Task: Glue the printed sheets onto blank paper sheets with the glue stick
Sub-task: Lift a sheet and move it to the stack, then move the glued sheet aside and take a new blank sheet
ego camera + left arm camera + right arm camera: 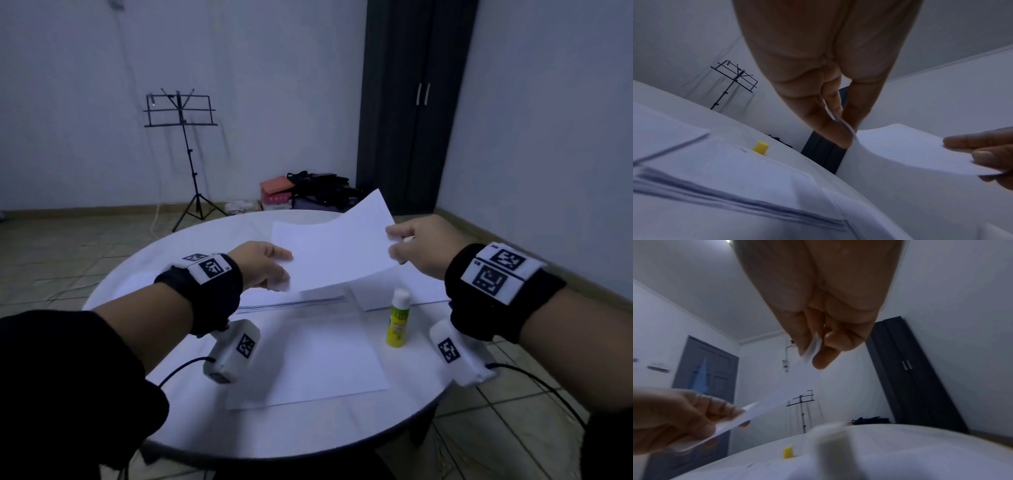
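Note:
Both hands hold one white sheet (335, 253) in the air above the round table (308, 445). My left hand (286, 270) pinches its near left edge, and my right hand (394, 243) pinches its right edge. The left wrist view shows the thumb and fingers of the left hand (840, 128) closed on the curved sheet (910, 146). A yellow-green glue stick (399, 317) with a white top stands upright between the hands. A single sheet (308, 356) lies flat in front of me. A small yellow cap (760, 147) lies further back on the table.
A stack of sheets (291, 301) lies under the held sheet, and another sheet (404, 291) lies behind the glue stick. Beyond the table are a music stand (181, 109), a dark wardrobe (411, 102) and bags (315, 192) on the floor.

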The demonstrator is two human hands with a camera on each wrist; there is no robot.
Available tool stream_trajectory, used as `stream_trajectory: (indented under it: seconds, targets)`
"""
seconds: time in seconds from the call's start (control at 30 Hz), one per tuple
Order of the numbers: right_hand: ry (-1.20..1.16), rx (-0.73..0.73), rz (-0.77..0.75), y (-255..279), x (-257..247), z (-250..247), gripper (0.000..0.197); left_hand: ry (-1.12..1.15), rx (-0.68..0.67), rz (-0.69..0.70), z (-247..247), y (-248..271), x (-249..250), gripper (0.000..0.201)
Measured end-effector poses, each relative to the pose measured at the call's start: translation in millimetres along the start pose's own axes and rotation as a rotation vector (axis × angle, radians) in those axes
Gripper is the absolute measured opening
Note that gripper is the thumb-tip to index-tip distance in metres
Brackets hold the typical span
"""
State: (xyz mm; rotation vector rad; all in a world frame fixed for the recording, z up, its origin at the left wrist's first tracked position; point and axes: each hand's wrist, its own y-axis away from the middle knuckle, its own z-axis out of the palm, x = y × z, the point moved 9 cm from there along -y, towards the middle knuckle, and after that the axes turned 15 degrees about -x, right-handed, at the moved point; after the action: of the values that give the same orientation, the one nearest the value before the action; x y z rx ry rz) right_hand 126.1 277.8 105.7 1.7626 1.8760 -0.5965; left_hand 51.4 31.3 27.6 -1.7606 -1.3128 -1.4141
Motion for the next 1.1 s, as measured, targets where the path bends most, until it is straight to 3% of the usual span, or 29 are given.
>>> stream_trajectory:
  seconds: [0.13, 0.2, 0.27, 0.37, 0.4, 0.47, 0.63, 0.77, 0.93, 1.1]
  targets:
    - [-0.064, -0.039, -0.022, 12, -6, 38, 0.075, -0.088, 0.044, -0.075, -20, 38, -30, 0.025]
    - [-0.102, -0.08, 0.02, 13, -1, 58, 0.08, -0.138, 0.05, -0.123, -23, 55, -44, 0.022]
    - [-0.069, -0.146, 0.091, 15, 10, 79, 0.069, -0.177, 0.034, -0.167, -22, 69, -56, 0.019]
    - [-0.017, -0.239, 0.185, 23, 23, 102, 0.016, -0.21, -0.019, -0.219, -15, 81, -69, 0.019]
    - [-0.003, -0.261, 0.206, 24, 27, 108, 0.013, -0.223, -0.036, -0.232, -13, 83, -72, 0.019]
    - [0.015, -0.305, 0.255, 23, 36, 119, 0.035, -0.269, -0.066, -0.245, -8, 86, -76, 0.018]
    - [0.126, -0.38, 0.361, 21, 54, 136, 0.032, -0.327, -0.132, -0.266, 8, 85, -88, 0.02]
    - [0.188, -0.401, 0.369, 24, 58, 142, 0.035, -0.398, -0.163, -0.289, 15, 81, -95, 0.021]
    - [0.195, -0.447, 0.353, 21, 60, 144, 0.021, -0.419, -0.189, -0.314, 15, 76, -98, 0.022]
    - [0.229, -0.451, 0.363, 25, 61, 144, 0.031, -0.405, -0.204, -0.321, 16, 76, -101, 0.022]
